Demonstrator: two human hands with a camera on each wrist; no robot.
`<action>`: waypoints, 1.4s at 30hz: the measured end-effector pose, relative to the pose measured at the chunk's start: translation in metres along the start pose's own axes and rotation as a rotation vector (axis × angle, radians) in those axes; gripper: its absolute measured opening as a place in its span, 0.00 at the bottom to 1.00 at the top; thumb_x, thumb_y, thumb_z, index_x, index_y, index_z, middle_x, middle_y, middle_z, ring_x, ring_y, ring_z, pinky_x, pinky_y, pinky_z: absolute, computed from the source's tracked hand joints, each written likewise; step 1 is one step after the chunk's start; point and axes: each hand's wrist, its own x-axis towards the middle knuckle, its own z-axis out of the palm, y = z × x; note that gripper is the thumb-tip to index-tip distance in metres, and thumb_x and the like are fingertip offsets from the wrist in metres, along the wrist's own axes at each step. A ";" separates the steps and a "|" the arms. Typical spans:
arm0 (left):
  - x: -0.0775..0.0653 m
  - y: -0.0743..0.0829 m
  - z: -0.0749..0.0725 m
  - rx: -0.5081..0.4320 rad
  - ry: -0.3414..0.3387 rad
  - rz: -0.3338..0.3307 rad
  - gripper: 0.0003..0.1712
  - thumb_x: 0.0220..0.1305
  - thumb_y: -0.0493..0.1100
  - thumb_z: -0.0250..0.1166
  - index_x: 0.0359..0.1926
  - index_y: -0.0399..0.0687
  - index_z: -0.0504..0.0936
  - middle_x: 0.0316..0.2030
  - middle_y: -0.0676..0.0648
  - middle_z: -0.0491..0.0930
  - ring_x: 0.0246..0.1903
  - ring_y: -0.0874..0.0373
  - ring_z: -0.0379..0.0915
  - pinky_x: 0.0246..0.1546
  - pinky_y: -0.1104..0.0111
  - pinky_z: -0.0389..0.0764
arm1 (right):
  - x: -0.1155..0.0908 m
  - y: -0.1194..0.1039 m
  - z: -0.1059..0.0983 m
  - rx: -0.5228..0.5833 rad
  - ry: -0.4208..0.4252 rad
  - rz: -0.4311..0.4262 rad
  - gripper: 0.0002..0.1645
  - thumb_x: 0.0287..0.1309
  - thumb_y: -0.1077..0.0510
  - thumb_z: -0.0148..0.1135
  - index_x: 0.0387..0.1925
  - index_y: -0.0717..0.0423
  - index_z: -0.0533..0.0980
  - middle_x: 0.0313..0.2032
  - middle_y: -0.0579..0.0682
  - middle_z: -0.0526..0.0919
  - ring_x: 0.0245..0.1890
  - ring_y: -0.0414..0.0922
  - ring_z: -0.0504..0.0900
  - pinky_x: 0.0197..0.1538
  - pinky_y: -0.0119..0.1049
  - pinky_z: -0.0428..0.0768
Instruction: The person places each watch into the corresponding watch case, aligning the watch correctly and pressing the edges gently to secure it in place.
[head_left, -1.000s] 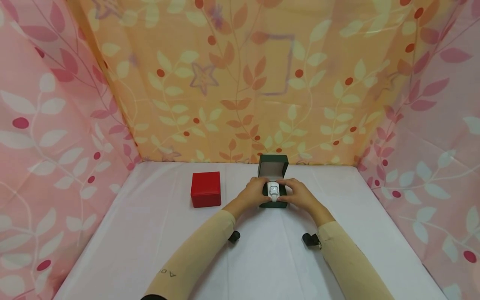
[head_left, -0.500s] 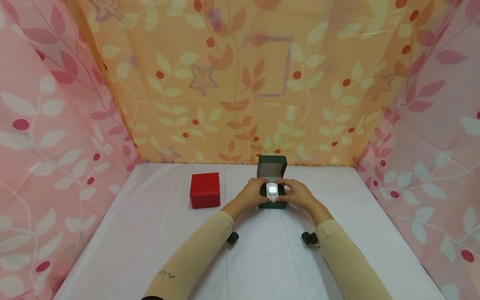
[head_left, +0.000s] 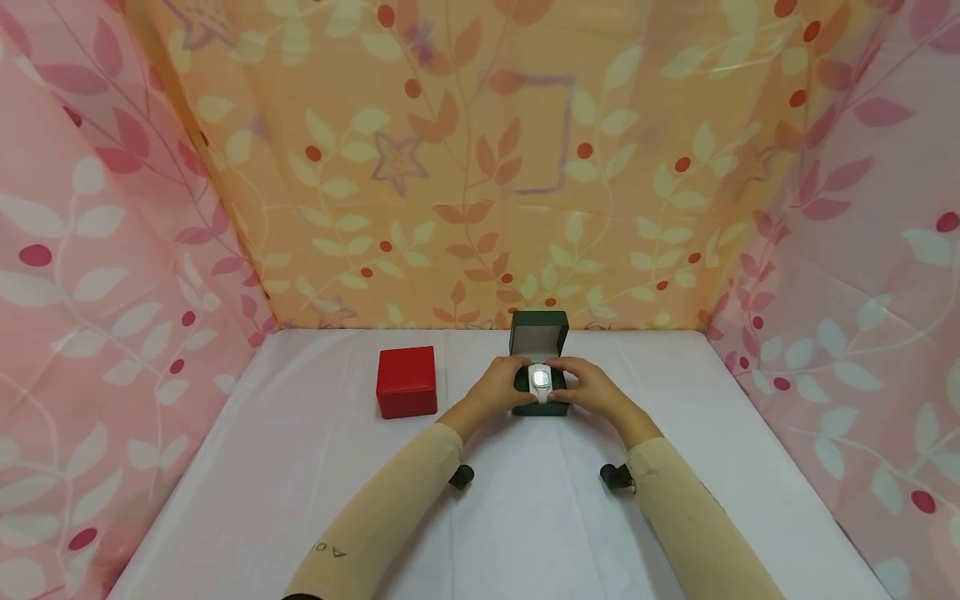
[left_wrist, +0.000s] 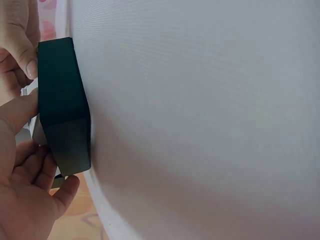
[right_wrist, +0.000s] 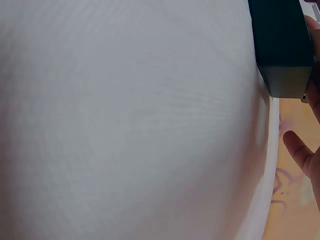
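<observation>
A white wristwatch [head_left: 540,380] with a squarish face sits in a dark green watch box [head_left: 540,410], whose lid stands raised at the back. From the left side my left hand [head_left: 497,388] holds the watch between thumb and fingers. My right hand [head_left: 596,388] pinches it from the opposite side. In the left wrist view, the green box [left_wrist: 62,85] hides most of the watch, and one finger of the left hand [left_wrist: 25,195] sticks out beside the box. Only part of the right hand [right_wrist: 312,165] enters the right wrist view, near the box's corner.
A closed red box [head_left: 407,382] stands on the white tablecloth [head_left: 525,517], left of the green one. Behind the table hangs an orange leaf-patterned curtain [head_left: 457,167], with pink curtains on both sides.
The watch face, dark-lined a second ago, now shows a bright reflection. Both hands stay at the watch, and the box keeps its place; the head view has shifted slightly.
</observation>
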 end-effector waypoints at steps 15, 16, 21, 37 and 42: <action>-0.002 -0.001 -0.002 0.029 -0.014 0.055 0.35 0.61 0.48 0.76 0.66 0.43 0.76 0.63 0.46 0.79 0.64 0.50 0.73 0.69 0.57 0.71 | -0.003 -0.009 0.001 -0.215 -0.043 -0.041 0.41 0.61 0.48 0.73 0.71 0.58 0.70 0.68 0.61 0.73 0.70 0.61 0.68 0.72 0.61 0.65; -0.003 -0.001 -0.002 0.013 -0.008 0.052 0.35 0.61 0.48 0.76 0.67 0.42 0.76 0.63 0.45 0.79 0.64 0.50 0.73 0.69 0.57 0.71 | -0.004 -0.010 0.001 -0.215 -0.037 -0.040 0.41 0.61 0.48 0.73 0.71 0.58 0.70 0.68 0.61 0.73 0.70 0.62 0.68 0.72 0.62 0.66; -0.008 0.000 -0.007 -0.041 0.049 0.026 0.36 0.62 0.47 0.75 0.68 0.40 0.75 0.64 0.41 0.78 0.64 0.47 0.73 0.68 0.55 0.72 | -0.009 -0.012 -0.004 -0.174 0.006 -0.026 0.40 0.62 0.48 0.72 0.71 0.56 0.69 0.68 0.60 0.74 0.70 0.61 0.69 0.71 0.63 0.66; -0.022 0.001 -0.038 -0.137 0.136 -0.001 0.36 0.63 0.47 0.74 0.70 0.45 0.74 0.68 0.45 0.75 0.70 0.47 0.67 0.71 0.52 0.69 | -0.019 -0.005 -0.035 -0.107 0.086 -0.048 0.33 0.63 0.51 0.71 0.67 0.54 0.74 0.66 0.54 0.77 0.67 0.57 0.73 0.69 0.60 0.70; -0.019 -0.003 -0.051 -0.140 0.172 -0.007 0.37 0.63 0.48 0.75 0.70 0.46 0.74 0.67 0.46 0.76 0.67 0.48 0.70 0.67 0.53 0.74 | -0.019 -0.002 -0.046 -0.089 0.131 -0.064 0.32 0.63 0.49 0.72 0.65 0.53 0.76 0.64 0.53 0.79 0.66 0.56 0.74 0.69 0.59 0.70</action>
